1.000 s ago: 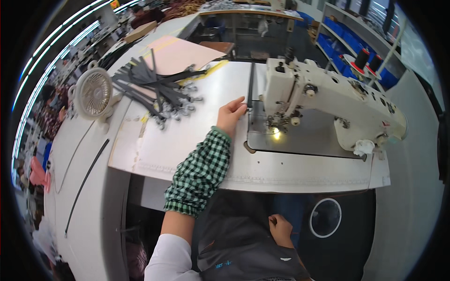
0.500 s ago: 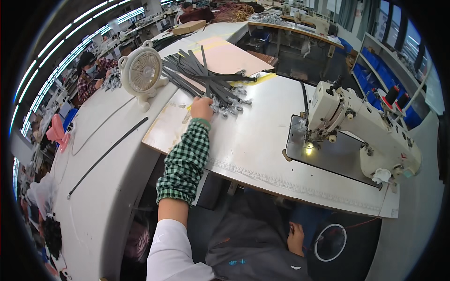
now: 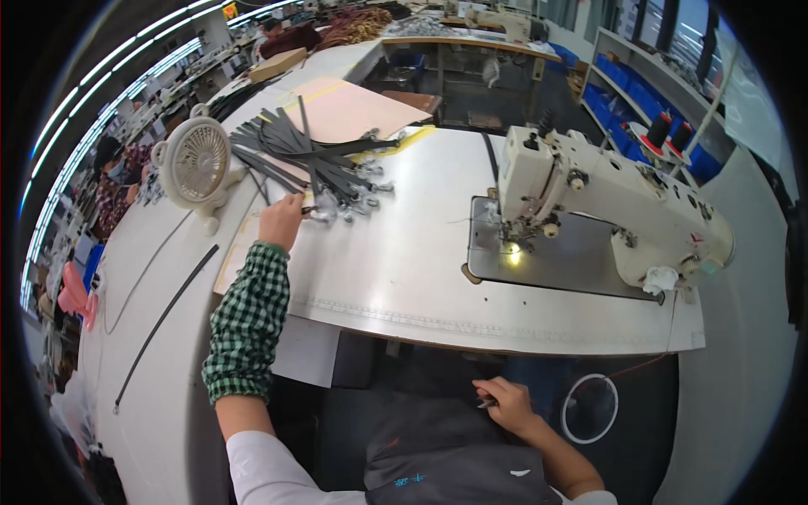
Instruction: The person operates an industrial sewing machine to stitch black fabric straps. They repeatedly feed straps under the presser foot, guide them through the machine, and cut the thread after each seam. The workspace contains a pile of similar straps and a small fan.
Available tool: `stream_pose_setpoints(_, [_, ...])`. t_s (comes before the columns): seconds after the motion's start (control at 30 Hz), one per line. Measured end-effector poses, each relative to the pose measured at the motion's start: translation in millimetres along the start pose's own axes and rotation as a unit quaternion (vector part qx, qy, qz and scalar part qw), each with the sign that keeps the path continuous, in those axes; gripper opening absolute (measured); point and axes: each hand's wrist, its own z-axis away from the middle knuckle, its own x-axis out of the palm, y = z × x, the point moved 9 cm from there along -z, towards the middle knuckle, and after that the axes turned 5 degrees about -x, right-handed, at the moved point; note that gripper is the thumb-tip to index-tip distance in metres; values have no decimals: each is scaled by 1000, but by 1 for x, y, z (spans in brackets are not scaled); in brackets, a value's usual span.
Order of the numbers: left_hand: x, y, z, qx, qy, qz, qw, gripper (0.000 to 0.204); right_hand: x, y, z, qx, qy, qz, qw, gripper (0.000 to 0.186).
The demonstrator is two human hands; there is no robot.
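My left hand (image 3: 282,221) is closed on the end of a dark grey strap, at the near left edge of a fanned pile of such straps (image 3: 295,139). Several metal hooks in clear wrapping (image 3: 370,187) lie at the pile's near ends, just right of that hand. My right hand (image 3: 510,407) is raised over my lap, below the table's front edge, its fingers closed on a small metal tool (image 3: 486,403) whose kind is too small to tell. A single black strap (image 3: 164,328) lies apart on the left table.
A white sewing machine (image 3: 623,210) with its lamp lit stands on the right of the table (image 3: 396,269). A beige fan (image 3: 198,164) stands left of the straps. Behind them lies a pink sheet (image 3: 362,109). A co-worker (image 3: 114,177) sits at the far left.
My left hand has drawn back toward me, to the near left edge of the pile, with a strap end. My right hand has come up from beside my lap. The whole view has shifted.
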Motion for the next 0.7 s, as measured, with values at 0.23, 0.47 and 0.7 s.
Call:
stream_pose_setpoints(0.23, [-18, 187, 84, -259, -472, 745, 395, 30, -14, -15, -67, 39, 82, -231, 969, 27])
stream_pose_setpoints(0.47, [33, 250, 74, -230, -479, 785, 318, 10, 48, 0, -18, 207, -116, -576, 782, 20])
stream_pose_setpoints(0.7, [79, 249, 30, -306, -354, 807, 360, 14, 36, 20, 17, 261, -94, -563, 778, 21])
